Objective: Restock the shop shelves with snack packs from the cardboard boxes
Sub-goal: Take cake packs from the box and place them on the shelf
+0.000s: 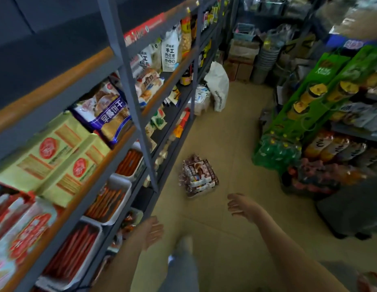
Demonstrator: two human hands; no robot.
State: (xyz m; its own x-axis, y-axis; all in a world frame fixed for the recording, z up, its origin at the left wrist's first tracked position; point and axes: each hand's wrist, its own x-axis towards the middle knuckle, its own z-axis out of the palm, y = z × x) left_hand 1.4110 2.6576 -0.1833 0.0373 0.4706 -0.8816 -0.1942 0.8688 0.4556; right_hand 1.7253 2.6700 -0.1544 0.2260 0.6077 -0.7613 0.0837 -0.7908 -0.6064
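Observation:
A bundle of brown-and-white snack packs (197, 178) lies on the beige floor beside the foot of the grey shelf unit (130, 102) on the left. My left hand (152, 230) hangs low near the shelf's bottom edge, fingers loosely apart, holding nothing. My right hand (243, 206) reaches forward over the floor, fingers spread and empty, a short way to the right of the bundle and not touching it. The shelves carry yellow packs (57, 157), a purple-and-white bag (107, 114) and white trays of red sausages (111, 203).
Cardboard boxes (239, 68) and a white sack (219, 87) stand at the aisle's far end. On the right are a green display of cans (322, 91), green bottles (276, 150) and a dark bin (351, 209). My grey trouser leg (181, 264) is below.

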